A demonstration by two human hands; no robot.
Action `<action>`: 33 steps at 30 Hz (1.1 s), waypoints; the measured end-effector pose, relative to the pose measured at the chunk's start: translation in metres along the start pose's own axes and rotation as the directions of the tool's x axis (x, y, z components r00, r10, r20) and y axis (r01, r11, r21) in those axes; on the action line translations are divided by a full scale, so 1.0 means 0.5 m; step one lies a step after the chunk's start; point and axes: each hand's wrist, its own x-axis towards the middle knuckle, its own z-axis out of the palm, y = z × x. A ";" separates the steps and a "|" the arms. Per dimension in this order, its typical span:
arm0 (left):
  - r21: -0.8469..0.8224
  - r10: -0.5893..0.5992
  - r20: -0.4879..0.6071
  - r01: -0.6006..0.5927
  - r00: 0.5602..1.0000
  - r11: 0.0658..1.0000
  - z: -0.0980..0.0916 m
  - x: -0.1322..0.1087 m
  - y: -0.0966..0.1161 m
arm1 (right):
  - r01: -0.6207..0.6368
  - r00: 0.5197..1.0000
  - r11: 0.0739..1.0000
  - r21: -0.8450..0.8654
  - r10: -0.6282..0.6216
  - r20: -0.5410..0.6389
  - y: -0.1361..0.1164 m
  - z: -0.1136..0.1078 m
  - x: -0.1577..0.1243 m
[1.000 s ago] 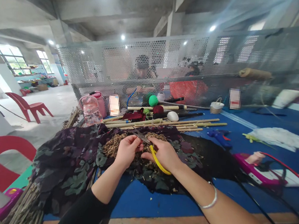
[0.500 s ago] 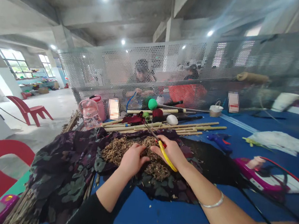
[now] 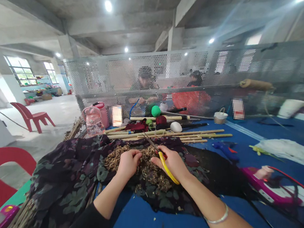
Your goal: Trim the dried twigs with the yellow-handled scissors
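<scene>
My right hand (image 3: 172, 162) grips a pair of scissors (image 3: 168, 167) with yellow handles, the blades pointing up and left over a pile of dried brown plant bits (image 3: 115, 157). My left hand (image 3: 129, 165) is at the pile, thumb and fingers drawn together in a pinch; whatever lies between the fingertips is too small to make out. Beneath the pile a dark floral cloth (image 3: 70, 170) spreads over the blue tabletop (image 3: 139, 219).
Bamboo sticks (image 3: 207, 136), a green ball (image 3: 156, 111) and a white ball (image 3: 176, 127) lie behind the pile. A blue glue gun (image 3: 224, 148) and a magenta power strip (image 3: 259, 186) are at right. Beyond a perforated metal screen (image 3: 112, 72) sit two people.
My left hand has moved slightly left, and its spread fingers have closed into a pinch. The right hand still holds the scissors in about the same place. The view has shifted a little.
</scene>
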 end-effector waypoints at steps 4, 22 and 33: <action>-0.477 -0.175 0.128 0.216 0.976 0.852 0.018 -0.006 0.015 | 0.010 1.000 1.000 -0.024 -0.010 0.008 -0.013 0.000 -0.005; -0.512 -0.077 0.101 0.118 0.992 0.851 0.018 -0.024 0.035 | 0.148 0.984 0.989 -0.010 -0.147 0.102 -0.023 -0.002 -0.013; -0.339 -0.077 0.050 0.089 0.996 0.937 0.003 -0.020 0.035 | 0.073 0.977 0.996 -0.043 -0.062 0.206 -0.029 -0.009 -0.012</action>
